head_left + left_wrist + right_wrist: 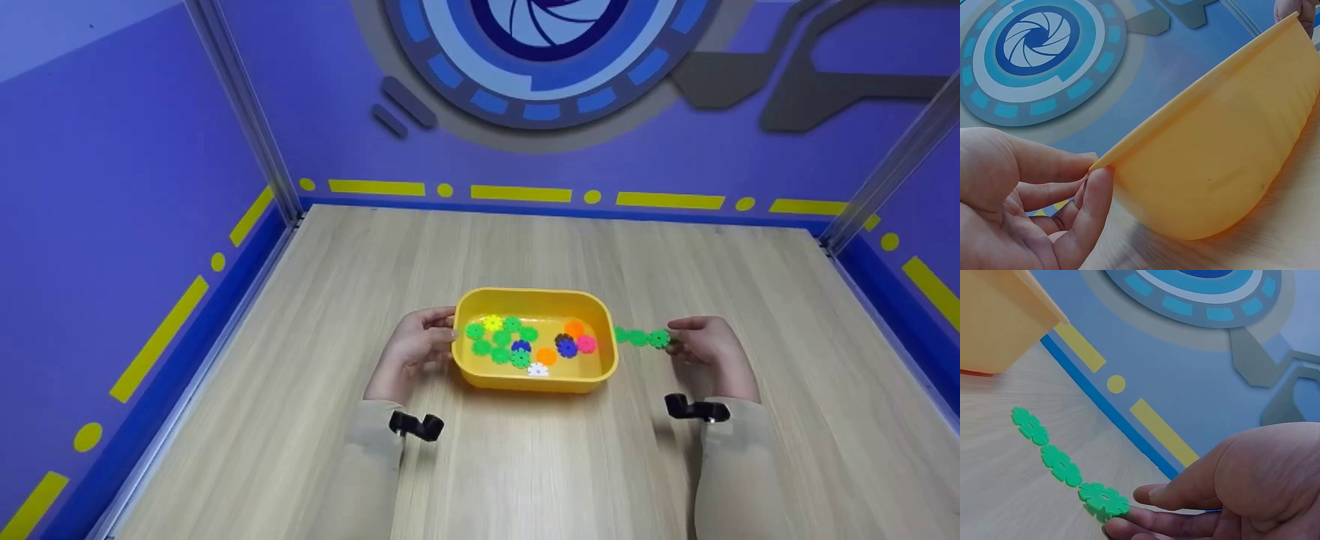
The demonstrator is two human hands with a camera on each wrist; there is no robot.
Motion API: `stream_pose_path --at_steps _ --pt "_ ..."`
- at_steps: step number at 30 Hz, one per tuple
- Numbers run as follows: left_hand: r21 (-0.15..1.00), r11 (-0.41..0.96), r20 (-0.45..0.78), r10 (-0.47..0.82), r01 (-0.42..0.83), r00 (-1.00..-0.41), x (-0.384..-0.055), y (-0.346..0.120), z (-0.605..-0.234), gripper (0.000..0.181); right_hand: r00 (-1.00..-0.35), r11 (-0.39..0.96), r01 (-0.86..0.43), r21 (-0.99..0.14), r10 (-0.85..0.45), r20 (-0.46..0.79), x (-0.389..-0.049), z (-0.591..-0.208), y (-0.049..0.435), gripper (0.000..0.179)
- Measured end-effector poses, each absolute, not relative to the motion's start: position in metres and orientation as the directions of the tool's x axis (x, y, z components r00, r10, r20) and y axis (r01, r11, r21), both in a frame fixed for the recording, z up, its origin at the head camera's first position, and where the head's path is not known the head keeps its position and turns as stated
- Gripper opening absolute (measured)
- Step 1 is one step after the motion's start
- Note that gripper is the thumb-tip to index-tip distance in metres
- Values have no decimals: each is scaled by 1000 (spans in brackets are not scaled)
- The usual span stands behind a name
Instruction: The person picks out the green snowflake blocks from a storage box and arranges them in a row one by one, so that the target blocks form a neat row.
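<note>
A yellow plastic bin [540, 385] is in the middle of the head view, holding several flower-shaped plastic discs, many of them green [502, 355]. My left hand [418, 343] pinches the bin's left rim between thumb and fingers, plainly seen in the left wrist view. Right of the bin, three green notched discs [1061, 465] stretch in a row toward my right hand [709, 348]. In the right wrist view the fingertips touch the nearest disc [1103, 498] at its edge, while the thumb stays a little apart from it.
Under everything is a pale wood-grain table [540, 465]. Purple panels with yellow dashes [521, 193] enclose its back and sides, with metal posts [247, 112] at the corners. Orange, blue, pink, white and yellow discs [492, 322] also lie in the bin.
</note>
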State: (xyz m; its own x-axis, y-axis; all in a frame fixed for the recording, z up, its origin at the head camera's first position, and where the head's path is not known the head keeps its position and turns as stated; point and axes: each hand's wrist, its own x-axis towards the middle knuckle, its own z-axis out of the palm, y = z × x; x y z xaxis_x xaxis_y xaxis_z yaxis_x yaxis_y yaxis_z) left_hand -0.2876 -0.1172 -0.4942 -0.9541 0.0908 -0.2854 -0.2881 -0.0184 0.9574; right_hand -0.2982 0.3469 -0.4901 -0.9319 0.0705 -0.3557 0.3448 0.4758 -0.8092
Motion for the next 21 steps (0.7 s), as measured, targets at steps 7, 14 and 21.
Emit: stream_pose_path --at_steps 7,14,21 --pt "958 -17 -285 103 -288 -953 -286 -118 -494 50 -929 436 359 -826 79 -362 -296 -488 347 44" --pt "958 -22 -281 93 -284 -955 -287 -117 -494 51 -932 404 353 -844 73 -355 -295 -488 348 49" --pt "960 -21 -277 85 -280 -957 -287 -116 -494 52 -944 421 317 -850 48 -328 -295 -481 348 54"
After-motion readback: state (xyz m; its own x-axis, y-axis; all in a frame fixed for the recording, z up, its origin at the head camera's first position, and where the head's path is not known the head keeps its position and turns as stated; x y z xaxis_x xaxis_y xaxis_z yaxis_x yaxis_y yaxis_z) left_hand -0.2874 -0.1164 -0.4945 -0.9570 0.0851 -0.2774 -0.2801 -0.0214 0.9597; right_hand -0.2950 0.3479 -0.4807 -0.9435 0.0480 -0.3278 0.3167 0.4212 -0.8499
